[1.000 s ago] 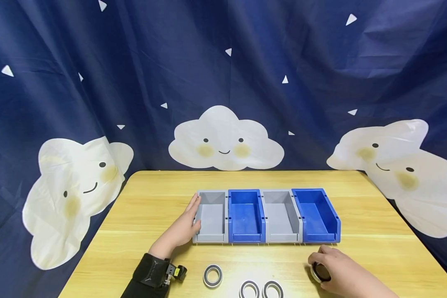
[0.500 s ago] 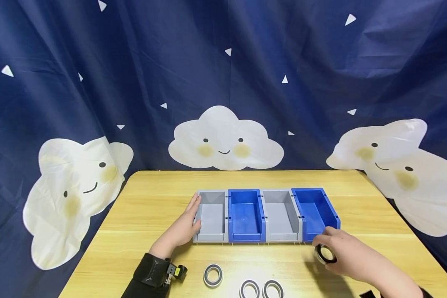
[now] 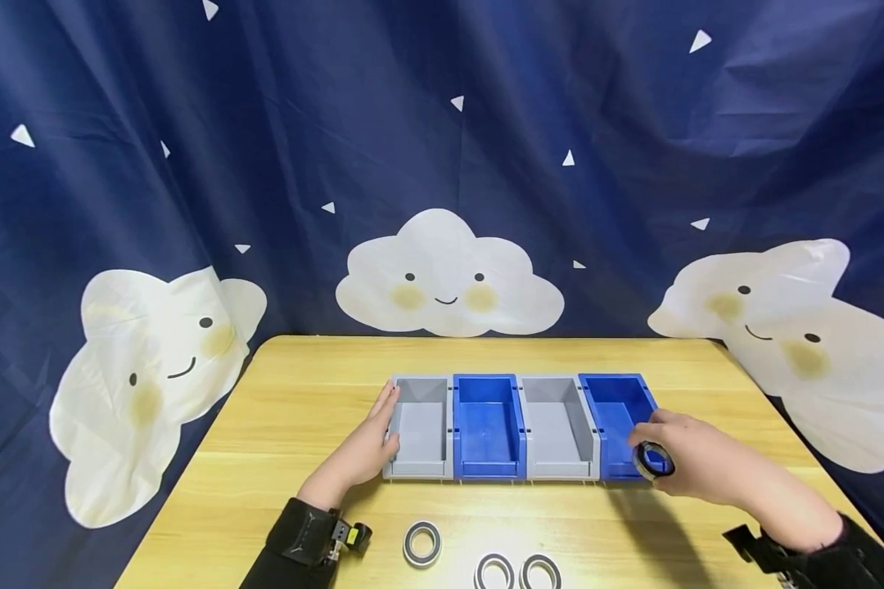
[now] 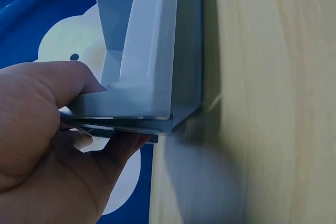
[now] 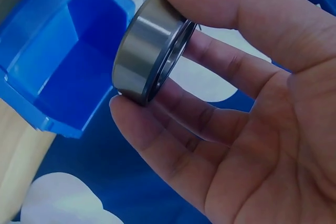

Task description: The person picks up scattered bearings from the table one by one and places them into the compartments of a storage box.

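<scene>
My right hand (image 3: 700, 458) pinches a ball bearing (image 3: 652, 460) between thumb and fingers, above the front of the rightmost blue bin (image 3: 617, 413). In the right wrist view the bearing (image 5: 144, 45) shows its shiny steel outer ring, tilted beside the blue bin (image 5: 63, 56). At the other end of the row, my left hand (image 3: 361, 450) holds the side wall of the leftmost grey bin (image 3: 421, 421). The left wrist view has the thumb on the inner side of that grey bin's wall (image 4: 126, 103) and fingers on the outer side.
Between the end bins stand another blue bin (image 3: 488, 425) and another grey bin (image 3: 555, 421). On the wooden table (image 3: 302, 393) in front lie a single bearing (image 3: 408, 556) and two more side by side, a left one (image 3: 480, 575) and a right one (image 3: 526, 575). A dark blue curtain (image 3: 287, 123) hangs behind.
My right hand has lifted the bearing off the table and carried it forward to the rightmost blue bin. My left hand has stayed at the grey bin.
</scene>
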